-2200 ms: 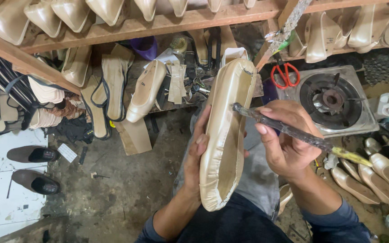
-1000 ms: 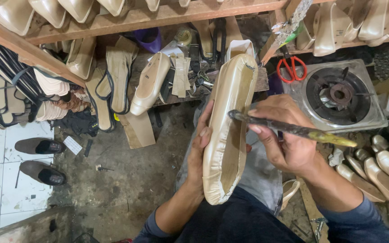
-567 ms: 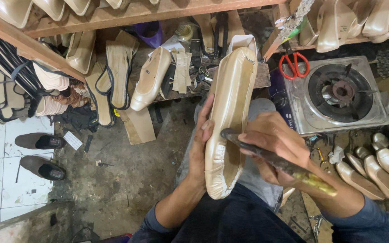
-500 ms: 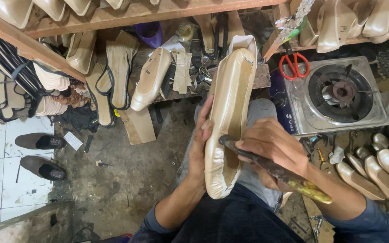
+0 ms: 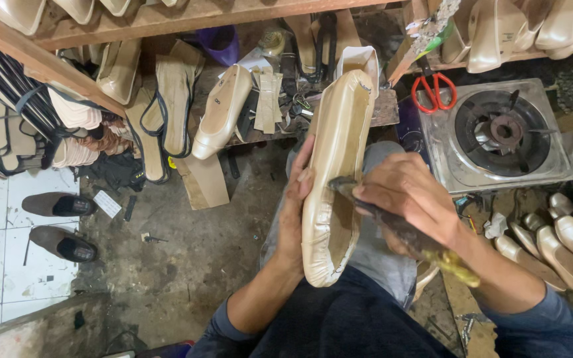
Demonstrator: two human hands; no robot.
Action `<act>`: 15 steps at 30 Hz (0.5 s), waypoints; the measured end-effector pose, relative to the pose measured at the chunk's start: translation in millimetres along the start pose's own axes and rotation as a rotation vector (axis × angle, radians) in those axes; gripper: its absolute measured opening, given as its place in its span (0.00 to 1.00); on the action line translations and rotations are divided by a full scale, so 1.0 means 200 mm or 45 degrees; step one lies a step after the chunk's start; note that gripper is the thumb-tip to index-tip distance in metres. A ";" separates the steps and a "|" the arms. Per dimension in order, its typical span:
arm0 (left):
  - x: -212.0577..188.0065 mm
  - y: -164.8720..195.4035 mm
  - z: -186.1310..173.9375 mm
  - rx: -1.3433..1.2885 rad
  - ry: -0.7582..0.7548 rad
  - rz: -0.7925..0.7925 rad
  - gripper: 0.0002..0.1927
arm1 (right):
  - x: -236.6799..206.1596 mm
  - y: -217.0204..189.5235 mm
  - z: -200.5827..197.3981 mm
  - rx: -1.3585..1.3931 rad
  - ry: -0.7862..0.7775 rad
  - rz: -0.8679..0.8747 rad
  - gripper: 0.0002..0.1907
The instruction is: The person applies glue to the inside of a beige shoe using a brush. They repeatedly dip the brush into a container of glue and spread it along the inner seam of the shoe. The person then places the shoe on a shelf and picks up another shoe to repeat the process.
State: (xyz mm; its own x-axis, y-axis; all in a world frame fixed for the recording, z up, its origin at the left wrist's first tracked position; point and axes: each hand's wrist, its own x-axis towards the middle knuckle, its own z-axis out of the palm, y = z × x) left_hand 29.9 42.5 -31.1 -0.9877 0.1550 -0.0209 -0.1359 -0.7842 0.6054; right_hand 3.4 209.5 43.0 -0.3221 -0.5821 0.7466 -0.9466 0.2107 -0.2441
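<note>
Left hand [image 5: 294, 219] grasping glossy beige leather shoe upper on its last [image 5: 336, 172], right hand [image 5: 409, 202] clenched on dark glue-caked brush [image 5: 392, 222], bristles at sole edge, small white label [image 5: 107, 203] on bare concrete floor [image 5: 193, 252] leftward

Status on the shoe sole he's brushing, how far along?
Done: the beige upper's edges already lie folded over the bottom of the shoe around toe and sides. In hand: left hand steadies it on the lap while right hand works a gunk-caked brush, tip on the mid sole. Left: no outsole is on yet; whether the whole bottom is coated is hard to tell.
</note>
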 end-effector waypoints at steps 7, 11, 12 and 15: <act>0.01 -0.02 -0.03 -0.103 -0.026 -0.016 0.41 | -0.10 -0.03 -0.03 0.036 -0.219 -0.146 0.19; 0.00 -0.03 -0.02 -0.066 0.008 0.038 0.42 | -0.10 -0.03 -0.02 -0.023 -0.175 -0.006 0.20; 0.00 -0.03 -0.02 -0.064 0.007 0.022 0.42 | -0.09 -0.04 -0.01 -0.016 -0.165 -0.073 0.20; 0.00 -0.02 -0.03 -0.070 0.024 -0.028 0.41 | -0.08 -0.06 0.00 -0.003 -0.239 -0.181 0.18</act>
State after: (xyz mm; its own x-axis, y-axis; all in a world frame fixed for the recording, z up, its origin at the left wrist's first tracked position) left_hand 29.6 41.9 -37.2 -0.9856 0.1620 -0.0490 -0.1614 -0.8128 0.5598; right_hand 19.2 216.6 33.6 -0.1826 -0.7417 0.6454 -0.9827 0.1178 -0.1427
